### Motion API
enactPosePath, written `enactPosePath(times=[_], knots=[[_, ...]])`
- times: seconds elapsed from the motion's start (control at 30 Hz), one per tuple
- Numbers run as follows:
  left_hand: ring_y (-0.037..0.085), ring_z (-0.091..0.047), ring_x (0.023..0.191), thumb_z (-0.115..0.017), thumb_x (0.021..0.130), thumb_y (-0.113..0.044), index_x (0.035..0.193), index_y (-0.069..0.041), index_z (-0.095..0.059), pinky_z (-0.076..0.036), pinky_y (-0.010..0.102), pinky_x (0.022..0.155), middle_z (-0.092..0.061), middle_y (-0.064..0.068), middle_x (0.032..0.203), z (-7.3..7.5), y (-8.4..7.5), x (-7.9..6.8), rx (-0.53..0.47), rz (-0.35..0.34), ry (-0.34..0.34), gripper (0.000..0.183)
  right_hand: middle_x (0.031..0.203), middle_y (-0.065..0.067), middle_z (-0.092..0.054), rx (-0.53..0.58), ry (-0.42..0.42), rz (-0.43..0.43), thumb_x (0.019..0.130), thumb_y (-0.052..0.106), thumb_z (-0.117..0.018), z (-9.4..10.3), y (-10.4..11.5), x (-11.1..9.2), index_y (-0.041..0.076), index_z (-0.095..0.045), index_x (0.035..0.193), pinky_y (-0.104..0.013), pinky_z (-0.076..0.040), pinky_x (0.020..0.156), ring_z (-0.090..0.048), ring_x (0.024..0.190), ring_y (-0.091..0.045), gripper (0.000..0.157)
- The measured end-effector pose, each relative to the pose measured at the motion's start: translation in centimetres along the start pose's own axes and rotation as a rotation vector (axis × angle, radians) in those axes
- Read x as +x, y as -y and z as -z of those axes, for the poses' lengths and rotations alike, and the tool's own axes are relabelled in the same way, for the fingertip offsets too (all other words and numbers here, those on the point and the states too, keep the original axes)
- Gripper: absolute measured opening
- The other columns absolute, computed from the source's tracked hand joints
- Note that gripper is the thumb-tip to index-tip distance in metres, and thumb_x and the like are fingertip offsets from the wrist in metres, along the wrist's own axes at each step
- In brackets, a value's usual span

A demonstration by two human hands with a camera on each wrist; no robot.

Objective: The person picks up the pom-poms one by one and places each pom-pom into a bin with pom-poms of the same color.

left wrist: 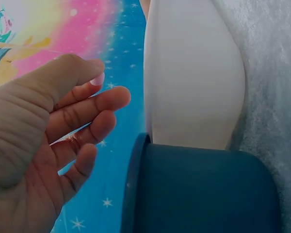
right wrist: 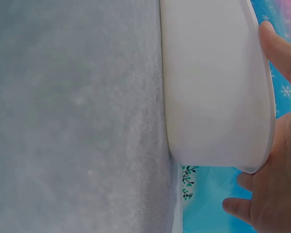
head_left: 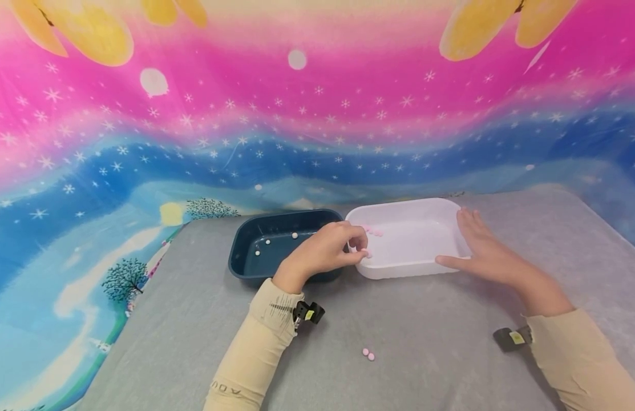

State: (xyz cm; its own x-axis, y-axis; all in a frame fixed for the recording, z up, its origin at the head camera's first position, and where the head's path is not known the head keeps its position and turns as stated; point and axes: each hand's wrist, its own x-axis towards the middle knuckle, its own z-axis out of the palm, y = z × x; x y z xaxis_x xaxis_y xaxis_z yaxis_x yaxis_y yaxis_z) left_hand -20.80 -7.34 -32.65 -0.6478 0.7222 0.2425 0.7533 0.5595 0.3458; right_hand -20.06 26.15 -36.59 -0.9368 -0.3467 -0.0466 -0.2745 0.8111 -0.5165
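My left hand point(head_left: 330, 248) is above the left end of a white plastic tray point(head_left: 399, 270), where it meets a dark blue tray point(head_left: 236, 262). Between thumb and index finger it pinches a small pink tablet point(left wrist: 97, 79); the other fingers are loosely bent. My right hand point(head_left: 484, 251) rests against the white tray's right end, fingers straight at the far corner and thumb along the front rim. Several pink tablets point(head_left: 377, 233) lie inside the white tray near its left end. A few small white balls point(head_left: 294, 235) are scattered in the blue tray, partly hidden by my left hand.
Two pink tablets point(head_left: 368, 354) lie on the grey cloth point(head_left: 425, 354) in front of the trays. Behind the table hangs a colourful printed sheet point(head_left: 317, 125). Both wrists wear small black cameras, including the left wrist camera point(head_left: 309, 313).
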Motion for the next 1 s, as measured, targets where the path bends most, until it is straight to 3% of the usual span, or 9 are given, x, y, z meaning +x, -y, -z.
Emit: enactPosePath(times=[1.0], knots=[[0.01,-0.057,0.079,-0.062,0.088,-0.025,0.09,-0.017,-0.064,-0.046,0.021,0.072,-0.061,-0.007,0.083,-0.6,2.2,0.9,-0.011,0.104,-0.034,0.008,0.15,-0.01,0.025,-0.011,-0.014,0.008,0.083,0.055,-0.059,-0.1,0.1,0.0,0.002,0.014,0.145,-0.062,0.003,0.108,0.029,0.136,-0.028,0.109]])
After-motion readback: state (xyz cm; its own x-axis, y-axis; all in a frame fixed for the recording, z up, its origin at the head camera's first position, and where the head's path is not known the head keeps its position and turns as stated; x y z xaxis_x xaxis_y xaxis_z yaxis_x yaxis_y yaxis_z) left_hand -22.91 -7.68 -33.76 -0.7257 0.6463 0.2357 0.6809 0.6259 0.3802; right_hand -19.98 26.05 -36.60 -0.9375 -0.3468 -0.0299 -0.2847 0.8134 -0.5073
